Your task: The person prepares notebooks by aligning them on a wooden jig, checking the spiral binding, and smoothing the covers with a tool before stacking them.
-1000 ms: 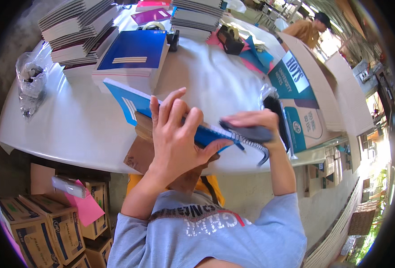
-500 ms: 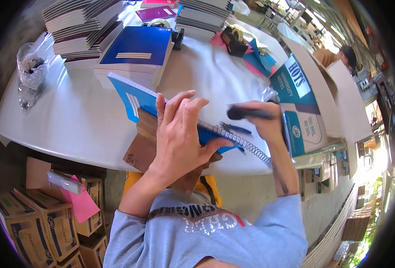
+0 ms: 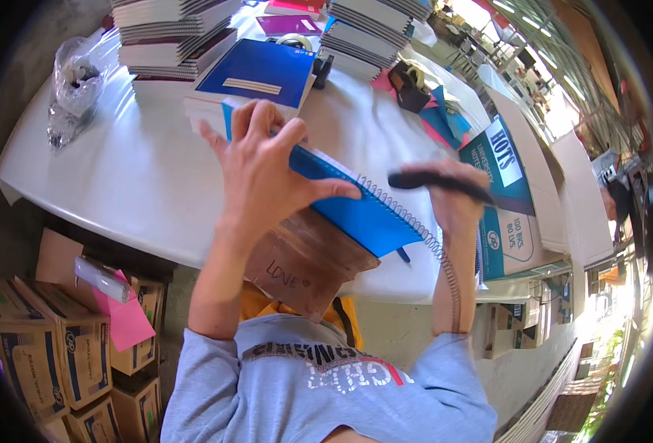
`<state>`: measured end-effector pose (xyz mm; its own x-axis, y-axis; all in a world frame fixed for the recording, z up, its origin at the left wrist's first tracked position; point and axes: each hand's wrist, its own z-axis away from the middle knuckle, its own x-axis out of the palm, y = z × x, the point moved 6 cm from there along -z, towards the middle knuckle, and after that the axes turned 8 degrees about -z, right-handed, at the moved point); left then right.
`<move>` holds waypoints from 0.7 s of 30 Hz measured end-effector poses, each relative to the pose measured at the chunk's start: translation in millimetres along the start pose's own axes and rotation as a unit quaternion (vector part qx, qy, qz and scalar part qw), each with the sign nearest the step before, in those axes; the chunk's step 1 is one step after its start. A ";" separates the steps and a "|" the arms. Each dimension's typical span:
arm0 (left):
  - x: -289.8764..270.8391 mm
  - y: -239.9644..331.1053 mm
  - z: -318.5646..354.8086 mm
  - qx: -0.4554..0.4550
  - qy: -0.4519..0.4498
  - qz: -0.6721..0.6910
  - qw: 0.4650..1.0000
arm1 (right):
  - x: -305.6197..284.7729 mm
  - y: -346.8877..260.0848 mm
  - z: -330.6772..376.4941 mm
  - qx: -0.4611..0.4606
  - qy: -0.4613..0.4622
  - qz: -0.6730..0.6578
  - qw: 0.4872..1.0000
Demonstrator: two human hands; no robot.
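A blue notebook point(image 3: 370, 215) stands on edge against a brown wooden block point(image 3: 297, 269) at the table's near side. My left hand point(image 3: 263, 159) straddles its upper edge, thumb on the near cover and fingers over the top. Along that edge runs a wire spiral point(image 3: 415, 227); its loose end trails down over my right forearm. My right hand point(image 3: 463, 196) is closed round a long black tool point(image 3: 422, 179), blurred by motion, beside the spiral. Part of a blue-handled tool point(image 3: 403, 255) shows behind the notebook's right corner.
Behind my left hand sits a pile of dark blue notebooks point(image 3: 263, 70). Tall spiral notebook stacks point(image 3: 171, 40) rise at the back. A tape dispenser point(image 3: 409, 87) and an open carton point(image 3: 514, 236) stand to the right, a plastic bag point(image 3: 75, 88) to the left. Cartons point(image 3: 38, 347) are piled below.
My left hand has shifted left and up along the notebook, baring more of its near cover and the block. My right hand still holds the black tool. The view has turned slightly.
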<state>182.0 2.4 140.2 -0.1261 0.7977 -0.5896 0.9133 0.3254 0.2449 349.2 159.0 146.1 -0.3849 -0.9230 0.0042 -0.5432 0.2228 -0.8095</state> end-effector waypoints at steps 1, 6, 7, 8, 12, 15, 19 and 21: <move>0.3 -5.3 -2.8 0.025 0.022 0.042 0.999 | 21.8 -2.9 -9.0 -0.005 -0.075 0.056 0.996; 8.2 -14.6 -6.0 0.068 0.062 0.107 0.990 | 9.8 17.7 -21.9 0.097 0.101 0.142 0.980; 9.0 -16.3 -7.9 0.063 0.047 0.104 0.992 | 28.3 9.4 -28.4 0.016 -0.043 0.111 0.993; 9.8 -18.1 -9.8 0.058 0.033 0.101 0.993 | 37.0 6.1 -35.8 0.006 -0.117 0.187 0.975; 8.9 -26.3 -7.0 0.025 0.030 0.079 0.996 | 11.4 26.3 -49.1 0.100 0.065 0.181 0.976; 13.3 -28.7 -8.6 0.029 0.039 0.099 0.994 | 50.8 12.3 -51.3 0.066 -0.087 0.091 0.990; 7.8 -34.5 -10.6 0.060 0.105 0.123 0.985 | 49.0 27.8 -55.4 0.066 -0.070 0.155 0.983; 9.8 -34.8 -10.2 0.059 0.076 0.144 0.985 | 49.7 22.3 -57.3 0.011 -0.048 -0.104 0.993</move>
<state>145.1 4.0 133.7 0.0976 0.9177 -0.3851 0.9571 0.0195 0.2890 275.2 136.0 161.9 -0.1935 -0.9740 0.1178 -0.5860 0.0184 -0.8101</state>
